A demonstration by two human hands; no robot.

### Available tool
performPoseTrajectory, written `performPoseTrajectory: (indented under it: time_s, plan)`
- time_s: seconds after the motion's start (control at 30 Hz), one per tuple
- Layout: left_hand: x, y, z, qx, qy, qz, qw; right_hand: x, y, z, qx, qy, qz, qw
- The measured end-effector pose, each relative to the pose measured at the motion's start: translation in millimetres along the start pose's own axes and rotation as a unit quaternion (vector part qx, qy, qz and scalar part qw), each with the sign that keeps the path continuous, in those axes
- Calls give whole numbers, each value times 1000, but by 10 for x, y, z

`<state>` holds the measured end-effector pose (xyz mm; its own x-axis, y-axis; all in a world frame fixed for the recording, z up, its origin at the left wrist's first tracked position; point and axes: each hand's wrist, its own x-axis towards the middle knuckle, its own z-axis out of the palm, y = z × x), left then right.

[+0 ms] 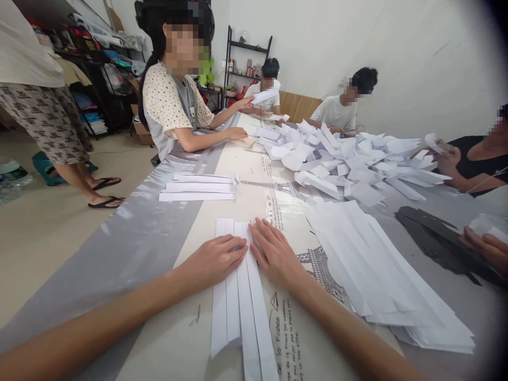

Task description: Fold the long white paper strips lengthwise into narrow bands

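Observation:
Several long white paper strips (pixel 234 317) lie side by side in front of me, running away from me along the table. My left hand (pixel 220 257) rests on the strips near their far end, its fingers stretched toward the right. My right hand (pixel 275 248) lies flat at the right edge of the same strips, fingers extended and slightly apart. The two hands almost meet over the paper. Neither one grasps anything that I can see. Parts of the strips are hidden beneath the hands.
Another group of paper strips (pixel 198 188) lies crosswise farther off. To the right is a stack of white sheets (pixel 377 270), with a heap of folded white papers (pixel 341 153) behind it. A dark grey item (pixel 440 238) lies at far right. Several people sit around the table (pixel 119 227).

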<state>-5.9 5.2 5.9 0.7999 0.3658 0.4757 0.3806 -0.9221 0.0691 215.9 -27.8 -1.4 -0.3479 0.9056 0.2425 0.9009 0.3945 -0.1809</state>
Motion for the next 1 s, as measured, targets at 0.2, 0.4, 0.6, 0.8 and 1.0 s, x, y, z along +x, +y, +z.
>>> performPoseTrajectory:
  time_s: [0.2, 0.4, 0.6, 0.8, 1.0]
  plan:
    - [3, -27, -8, -35, -36, -29, 998, -9, 12, -15, 14, 17, -7, 1000]
    - [134, -83, -107, -24, -117, -42, 992, -13, 1, -30, 24, 29, -3, 999]
    - [188, -87, -109, 31, -147, -39, 988, -4, -24, -31, 25, 50, -18, 998]
    - [200, 16, -69, 105, -160, -31, 981, -276, -165, -163, 36, 51, -73, 995]
    - [184, 38, -23, 90, -112, -37, 989, -802, -340, -296, 75, 58, -160, 982]
